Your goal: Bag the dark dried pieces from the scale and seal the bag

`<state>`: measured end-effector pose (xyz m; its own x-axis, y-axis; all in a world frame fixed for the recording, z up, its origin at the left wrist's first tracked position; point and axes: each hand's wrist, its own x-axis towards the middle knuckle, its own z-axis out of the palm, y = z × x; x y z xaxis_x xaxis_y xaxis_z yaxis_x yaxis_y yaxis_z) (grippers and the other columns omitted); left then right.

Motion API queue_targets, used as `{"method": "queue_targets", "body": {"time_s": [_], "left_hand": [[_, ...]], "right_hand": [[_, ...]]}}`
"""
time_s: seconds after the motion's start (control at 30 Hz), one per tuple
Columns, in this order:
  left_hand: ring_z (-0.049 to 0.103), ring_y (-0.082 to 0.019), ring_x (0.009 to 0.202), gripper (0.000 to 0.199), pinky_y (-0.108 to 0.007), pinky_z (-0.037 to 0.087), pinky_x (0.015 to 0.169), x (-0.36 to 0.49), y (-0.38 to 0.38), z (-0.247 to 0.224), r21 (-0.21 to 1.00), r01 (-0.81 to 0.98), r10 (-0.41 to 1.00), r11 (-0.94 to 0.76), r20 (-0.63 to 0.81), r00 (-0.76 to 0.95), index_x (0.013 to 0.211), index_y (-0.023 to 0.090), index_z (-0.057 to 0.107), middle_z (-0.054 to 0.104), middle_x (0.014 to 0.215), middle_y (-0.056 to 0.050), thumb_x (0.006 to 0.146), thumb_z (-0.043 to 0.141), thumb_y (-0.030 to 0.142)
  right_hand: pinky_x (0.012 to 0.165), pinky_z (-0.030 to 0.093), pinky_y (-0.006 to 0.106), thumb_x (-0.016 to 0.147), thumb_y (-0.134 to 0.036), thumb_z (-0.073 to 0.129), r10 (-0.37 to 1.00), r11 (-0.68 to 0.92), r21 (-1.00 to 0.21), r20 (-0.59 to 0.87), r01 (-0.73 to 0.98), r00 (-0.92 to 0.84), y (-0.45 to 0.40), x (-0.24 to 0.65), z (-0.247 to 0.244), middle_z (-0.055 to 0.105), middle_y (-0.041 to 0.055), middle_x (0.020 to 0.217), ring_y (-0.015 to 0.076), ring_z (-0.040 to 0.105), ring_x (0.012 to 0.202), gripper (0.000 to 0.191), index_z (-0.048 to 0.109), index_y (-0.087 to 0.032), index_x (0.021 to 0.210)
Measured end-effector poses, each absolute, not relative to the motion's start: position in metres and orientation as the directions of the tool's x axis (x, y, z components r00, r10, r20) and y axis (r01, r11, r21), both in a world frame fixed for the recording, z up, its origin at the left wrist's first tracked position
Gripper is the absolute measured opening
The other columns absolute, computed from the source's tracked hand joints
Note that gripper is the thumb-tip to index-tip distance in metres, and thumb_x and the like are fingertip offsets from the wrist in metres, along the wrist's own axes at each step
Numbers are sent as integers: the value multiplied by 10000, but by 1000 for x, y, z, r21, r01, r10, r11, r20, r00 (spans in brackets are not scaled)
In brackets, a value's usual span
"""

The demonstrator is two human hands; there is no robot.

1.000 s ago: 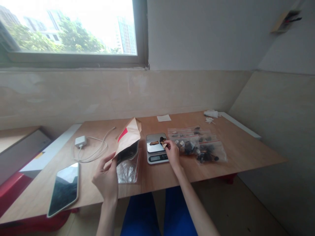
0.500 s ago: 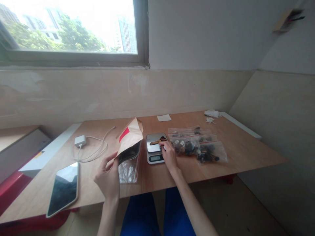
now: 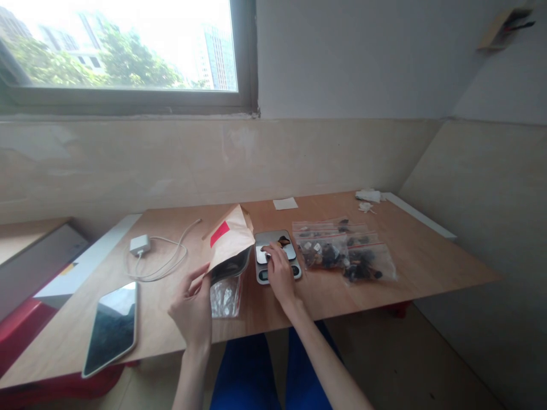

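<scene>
My left hand (image 3: 194, 302) is closed on the lower edge of a brown kraft paper pouch (image 3: 233, 236) with a red patch. The pouch is tilted, its dark inner mouth towards the scale. Under it lies a clear zip bag (image 3: 225, 297). My right hand (image 3: 280, 273) is over the kitchen scale (image 3: 261, 234), fingers bent together at the plate. A dark brown dried piece (image 3: 282, 241) lies on the plate, partly hidden by these fingers. What the fingertips pinch, if anything, is hidden. The scale's small display is partly covered by the hand.
Right of the scale lie several clear zip bags (image 3: 327, 250) of dark dried pieces. A tablet (image 3: 111, 324) and a white charger (image 3: 139, 245) with cable are on the left. White paper (image 3: 285, 203) and crumpled tissue (image 3: 368, 196) lie along the back of the wooden table (image 3: 431, 256).
My right hand has moved left across the scale, now covering the left part of the dried piece. My left hand and the pouch have shifted slightly right, towards the scale.
</scene>
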<state>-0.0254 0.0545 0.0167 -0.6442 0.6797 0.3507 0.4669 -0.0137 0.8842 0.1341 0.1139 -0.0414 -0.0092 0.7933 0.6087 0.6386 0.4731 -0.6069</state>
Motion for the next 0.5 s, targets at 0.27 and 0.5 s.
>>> {"method": "queue_targets", "body": {"time_s": [0.27,0.5], "left_hand": [[678,-214,774,241,-267,507,663,-21,54,9,872,489,731,-27,351,-586,876,210,676,718,795,-40,714,568,353],[676,-197,798,222,-235,511,669,-24,50,-2,885,464,749,-50,340,-569,875,223,669,715,809,-17,717,582,352]], "right_hand": [[859,460,321,842,-93,335,627,751,-420,694,509,-353,63,90,-29,585,91,956,184,518,969,290,597,-176,935],[831,474,320,806,-69,418,883,459,-582,385,671,-270,75,62,-11,607,143,1034,237,560,964,333,555,-94,1108]]}}
